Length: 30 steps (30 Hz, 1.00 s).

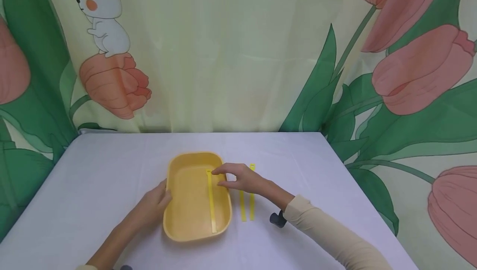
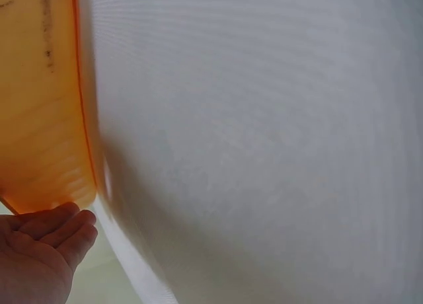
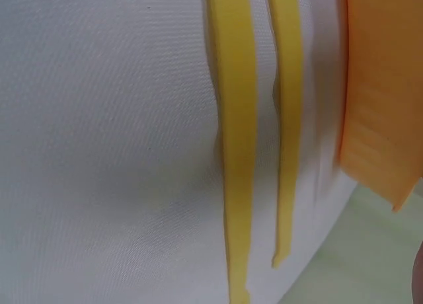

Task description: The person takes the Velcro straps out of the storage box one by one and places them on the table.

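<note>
A yellow rectangular tray (image 1: 186, 203) lies on the white-covered table. My left hand (image 1: 150, 206) holds its left side, thumb at the rim; in the left wrist view, the fingers (image 2: 69, 228) lie against the tray's outer wall (image 2: 39, 132). Inside, toward the right wall, lies a narrow yellow strip (image 1: 211, 203) with a small slotted end. My right hand (image 1: 242, 177) hovers over the tray's right rim, thumb and forefinger apart, with the forefinger tip near that slotted end. Two similar strips, a nearer one (image 1: 243, 207) and an outer one (image 1: 252, 210), lie right of the tray, partly hidden by that hand.
The white tablecloth (image 1: 112, 170) extends around the tray. A printed curtain (image 1: 231, 54) with tulips and a rabbit hangs behind the table. A dark device (image 1: 277, 219) sits at my right wrist.
</note>
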### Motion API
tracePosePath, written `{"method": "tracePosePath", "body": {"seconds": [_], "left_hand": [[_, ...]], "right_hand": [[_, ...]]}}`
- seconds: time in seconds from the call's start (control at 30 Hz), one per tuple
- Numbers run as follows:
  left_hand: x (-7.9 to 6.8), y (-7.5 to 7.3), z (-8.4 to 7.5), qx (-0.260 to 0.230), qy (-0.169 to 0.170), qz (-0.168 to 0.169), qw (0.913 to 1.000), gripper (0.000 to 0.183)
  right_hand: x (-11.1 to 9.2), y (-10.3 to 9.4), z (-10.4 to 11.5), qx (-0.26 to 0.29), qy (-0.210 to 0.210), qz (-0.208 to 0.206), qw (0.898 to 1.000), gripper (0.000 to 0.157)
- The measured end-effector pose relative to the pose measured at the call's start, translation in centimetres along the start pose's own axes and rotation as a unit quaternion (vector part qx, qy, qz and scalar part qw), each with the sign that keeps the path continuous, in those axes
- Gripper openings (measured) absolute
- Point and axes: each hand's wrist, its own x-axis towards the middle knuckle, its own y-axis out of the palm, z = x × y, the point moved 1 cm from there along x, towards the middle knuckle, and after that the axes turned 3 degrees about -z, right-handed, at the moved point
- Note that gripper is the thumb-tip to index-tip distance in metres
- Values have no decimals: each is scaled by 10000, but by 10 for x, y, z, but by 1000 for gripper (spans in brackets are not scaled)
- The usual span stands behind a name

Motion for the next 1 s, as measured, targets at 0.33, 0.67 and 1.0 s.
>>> {"method": "tracePosePath", "body": {"seconds": [0.33, 0.67, 1.0], "left_hand": [[-3, 0, 0, 5, 35, 13, 10000, 53], [-4, -1, -2, -6, 253, -76, 9997, 51], [-2, -3, -3, -42, 255, -118, 9996, 51]], "right_hand": [[13, 15, 7, -82, 468, 748, 9961, 37], [30, 22, 6, -621, 402, 1305, 9887, 34], [47, 24, 6, -1016, 777, 2150, 9682, 35]]}}
